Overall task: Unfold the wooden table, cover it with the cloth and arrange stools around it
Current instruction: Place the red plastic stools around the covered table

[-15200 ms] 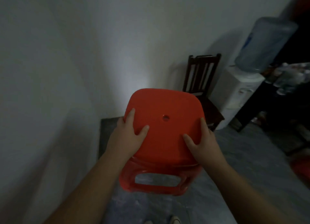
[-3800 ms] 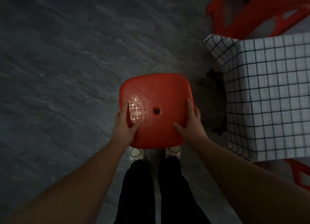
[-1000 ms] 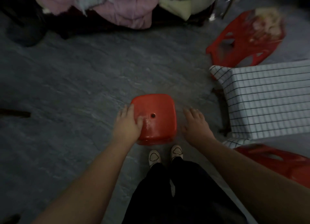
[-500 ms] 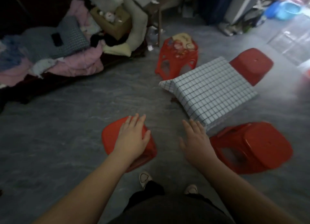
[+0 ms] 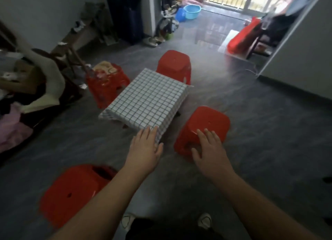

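Both hands empty, fingers spread, palms down; left hand [image 5: 144, 148] hovers in front of the near corner of the cloth [image 5: 147, 99], right hand [image 5: 209, 148] in front of the right stool [image 5: 206, 128]; cannot tell if either actually touches. Half a second ago the left palm was on the near stool [image 5: 71, 191]; now it's off, and that stool sits on the floor at lower left, a bit apart from the surface; view has lifted to take in the whole setup. Reads as: last stool placed, four around the covered surface; task looks essentially done, maybe a nudge of the near stool closer. Materials: stools glossy red moulded plastic, rounded square seats with a centre hole, cut-out sides; left stool [image 5: 107, 81] carries a printed picture on its seat; far stool [image 5: 174, 63] plain. Cloth white with thin dark grid, draped flat, corners hanging; floor grey, stone-look, smooth.
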Action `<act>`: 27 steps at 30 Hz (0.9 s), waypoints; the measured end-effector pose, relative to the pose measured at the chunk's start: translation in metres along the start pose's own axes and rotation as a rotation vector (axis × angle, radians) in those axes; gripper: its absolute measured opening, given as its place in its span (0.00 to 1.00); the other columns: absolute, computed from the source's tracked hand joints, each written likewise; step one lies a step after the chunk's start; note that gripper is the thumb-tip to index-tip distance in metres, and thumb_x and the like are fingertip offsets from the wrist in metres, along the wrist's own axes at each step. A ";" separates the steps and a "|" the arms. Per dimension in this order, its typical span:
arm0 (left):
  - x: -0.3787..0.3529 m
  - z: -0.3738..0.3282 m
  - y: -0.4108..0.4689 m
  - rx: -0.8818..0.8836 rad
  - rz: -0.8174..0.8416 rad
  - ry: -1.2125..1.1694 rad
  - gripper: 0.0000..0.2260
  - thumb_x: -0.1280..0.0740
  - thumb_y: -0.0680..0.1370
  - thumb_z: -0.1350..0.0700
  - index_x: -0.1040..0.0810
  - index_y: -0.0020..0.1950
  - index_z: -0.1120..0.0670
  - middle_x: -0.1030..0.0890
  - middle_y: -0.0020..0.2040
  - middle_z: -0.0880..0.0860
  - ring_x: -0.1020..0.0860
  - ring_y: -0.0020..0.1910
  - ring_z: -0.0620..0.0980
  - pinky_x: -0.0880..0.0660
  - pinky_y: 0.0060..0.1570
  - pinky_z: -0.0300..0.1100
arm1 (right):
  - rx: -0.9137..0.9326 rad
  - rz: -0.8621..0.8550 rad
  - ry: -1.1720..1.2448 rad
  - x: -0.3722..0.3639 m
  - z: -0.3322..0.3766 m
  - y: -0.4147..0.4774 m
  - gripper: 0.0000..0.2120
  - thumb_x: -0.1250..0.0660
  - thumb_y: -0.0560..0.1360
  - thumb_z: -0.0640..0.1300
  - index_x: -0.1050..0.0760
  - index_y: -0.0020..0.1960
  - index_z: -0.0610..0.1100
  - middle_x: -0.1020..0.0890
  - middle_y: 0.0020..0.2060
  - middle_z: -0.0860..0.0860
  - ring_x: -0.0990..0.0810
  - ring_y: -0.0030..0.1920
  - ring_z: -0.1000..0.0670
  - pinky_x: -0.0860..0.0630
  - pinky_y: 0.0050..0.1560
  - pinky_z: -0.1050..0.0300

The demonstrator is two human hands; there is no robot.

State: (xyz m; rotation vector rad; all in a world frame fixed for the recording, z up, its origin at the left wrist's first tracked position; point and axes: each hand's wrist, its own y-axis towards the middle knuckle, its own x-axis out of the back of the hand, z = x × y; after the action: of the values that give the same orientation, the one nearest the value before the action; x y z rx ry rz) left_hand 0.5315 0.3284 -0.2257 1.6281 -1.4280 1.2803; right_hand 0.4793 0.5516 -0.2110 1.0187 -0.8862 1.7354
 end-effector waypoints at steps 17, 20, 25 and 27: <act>-0.081 -0.238 0.098 -0.081 0.079 -0.080 0.31 0.40 0.80 0.42 0.46 0.80 0.49 0.42 0.80 0.55 0.44 0.78 0.55 0.41 0.75 0.54 | -0.049 -0.028 0.045 0.097 -0.206 0.064 0.32 0.40 0.79 0.54 0.45 0.80 0.48 0.42 0.79 0.45 0.49 0.79 0.43 0.50 0.77 0.48; -0.088 -0.239 0.135 -0.047 0.075 -0.093 0.31 0.41 0.81 0.42 0.46 0.80 0.49 0.42 0.80 0.55 0.44 0.79 0.55 0.42 0.76 0.52 | -0.017 -0.013 0.029 0.099 -0.215 0.104 0.32 0.41 0.79 0.54 0.45 0.80 0.47 0.42 0.79 0.45 0.50 0.79 0.44 0.49 0.77 0.47; -0.100 -0.233 0.206 0.033 0.086 -0.100 0.31 0.42 0.81 0.41 0.48 0.81 0.48 0.44 0.81 0.55 0.46 0.79 0.55 0.44 0.76 0.52 | 0.011 0.085 -0.035 0.100 -0.228 0.182 0.32 0.43 0.80 0.56 0.49 0.80 0.50 0.45 0.79 0.47 0.53 0.79 0.45 0.46 0.77 0.44; -0.100 -0.228 0.225 0.073 0.097 -0.101 0.31 0.43 0.81 0.41 0.48 0.81 0.49 0.44 0.81 0.55 0.46 0.79 0.55 0.45 0.76 0.52 | 0.033 0.131 -0.067 0.103 -0.233 0.207 0.32 0.44 0.80 0.56 0.49 0.80 0.50 0.45 0.79 0.46 0.52 0.79 0.44 0.48 0.78 0.45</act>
State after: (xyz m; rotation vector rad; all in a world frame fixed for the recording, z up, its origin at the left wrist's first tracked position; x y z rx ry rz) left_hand 0.2598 0.5202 -0.2733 1.7113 -1.5547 1.3350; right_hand 0.2017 0.7232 -0.2382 1.0668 -0.9891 1.8391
